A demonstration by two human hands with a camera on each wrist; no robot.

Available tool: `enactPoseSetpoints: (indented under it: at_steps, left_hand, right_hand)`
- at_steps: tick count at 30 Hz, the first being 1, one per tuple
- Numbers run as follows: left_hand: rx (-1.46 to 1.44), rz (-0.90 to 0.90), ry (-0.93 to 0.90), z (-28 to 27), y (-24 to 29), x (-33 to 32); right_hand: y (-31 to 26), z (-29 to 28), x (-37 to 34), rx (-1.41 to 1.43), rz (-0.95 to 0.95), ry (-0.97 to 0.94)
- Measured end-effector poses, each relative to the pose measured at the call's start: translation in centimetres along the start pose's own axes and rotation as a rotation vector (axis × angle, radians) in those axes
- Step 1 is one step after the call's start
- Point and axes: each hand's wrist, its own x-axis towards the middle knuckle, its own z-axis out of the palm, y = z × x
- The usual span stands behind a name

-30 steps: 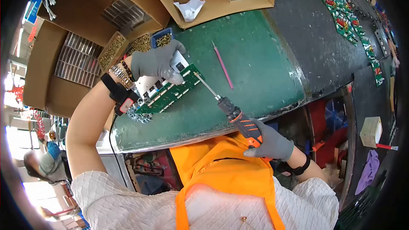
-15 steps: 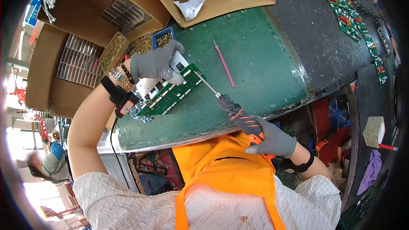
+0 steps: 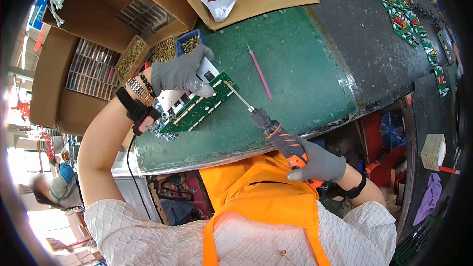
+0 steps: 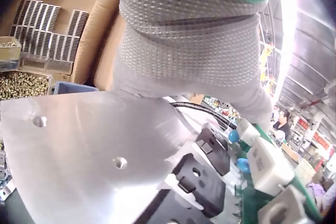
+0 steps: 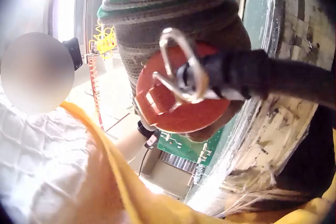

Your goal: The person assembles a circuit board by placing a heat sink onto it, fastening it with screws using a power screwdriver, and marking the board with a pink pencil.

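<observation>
The gloved left hand grips a green circuit board with a metal plate fixed to it, holding it tilted over the green mat. In the left wrist view, that hand lies over the bare metal plate, beside black components and white ones. The gloved right hand is wrapped round an orange and black electric screwdriver; its long bit touches the board's upper right corner. In the right wrist view, the tool's red end and cable show against the hand.
A pink pen-like stick lies on the mat. Screws fill small trays and a blue bin beside cardboard boxes of metal parts. More circuit boards lie at the far right. Another person is at the left.
The right hand and screwdriver handle have shifted slightly down and to the right, while the bit stays at the board's corner. The left hand and board have barely moved.
</observation>
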Motion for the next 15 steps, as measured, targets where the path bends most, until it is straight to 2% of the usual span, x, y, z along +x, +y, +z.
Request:
enactPoseSetpoints:
  at_steps: [2, 4, 11, 15]
  left_hand:
    - [-0.027, -0.003, -0.006, 0.1, -0.1, 0.1]
    - [0.047, 0.015, 0.007, 0.0, -0.2, 0.1]
    - [-0.008, -0.001, -0.008, 0.1, -0.4, 0.1]
    - [0.000, 0.027, 0.015, 0.2, -0.5, 0.1]
  right_hand:
    - [-3.1, 0.3, -0.7, 0.223, 0.270, -0.115]
    - [-2.7, 0.3, -0.6, 0.177, 0.253, -0.116]
    - [-1.9, 0.9, -0.6, 0.110, 0.141, -0.089]
    - [-2.1, 0.8, -0.7, 0.132, 0.188, -0.111]
